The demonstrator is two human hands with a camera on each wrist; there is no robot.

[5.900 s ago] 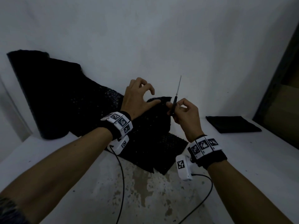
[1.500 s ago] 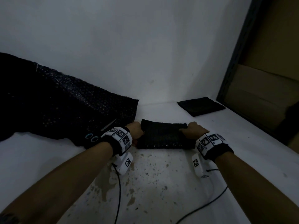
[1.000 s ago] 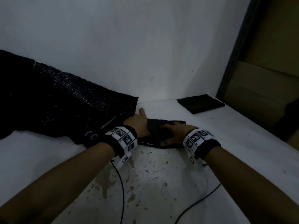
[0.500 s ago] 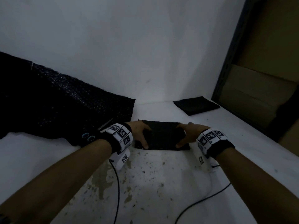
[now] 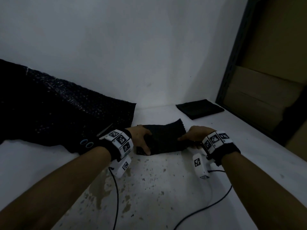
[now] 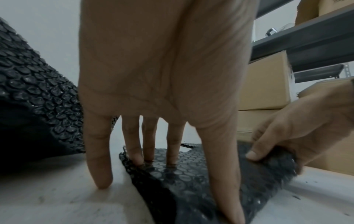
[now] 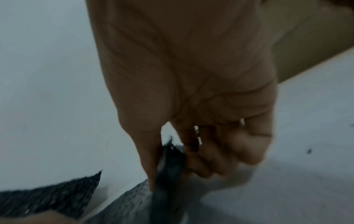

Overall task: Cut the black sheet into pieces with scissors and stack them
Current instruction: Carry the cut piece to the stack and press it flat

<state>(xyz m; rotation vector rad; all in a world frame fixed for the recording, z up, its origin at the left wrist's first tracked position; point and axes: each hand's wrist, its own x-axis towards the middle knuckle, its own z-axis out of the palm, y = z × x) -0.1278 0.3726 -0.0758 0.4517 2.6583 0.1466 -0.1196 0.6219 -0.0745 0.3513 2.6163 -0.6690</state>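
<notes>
Black bubble wrap made up the cut piece (image 5: 163, 138), which lay on the white bench (image 5: 166, 188) at the centre of the head view, its far right corner lifted off the surface. The left hand (image 5: 139, 137) pressed straight fingers (image 6: 134, 145) down on the piece's left edge, gripping nothing. The right hand (image 5: 196, 136) had its fingers (image 7: 201, 163) curled round the piece's right edge, thumb on top, pinching it. The big black sheet (image 5: 58, 117) filled the left of the frame, leaning against the wall (image 5: 132, 47), and the scissors (image 5: 94, 138) lay on its lower edge just left of the left wrist, blue-ringed handles nearest the camera. A stack of cut pieces (image 5: 200, 108) sat at the back of the bench, right of centre, well apart from the hands. Brown boxes on shelves (image 5: 274, 80) filled the right edge.
</notes>
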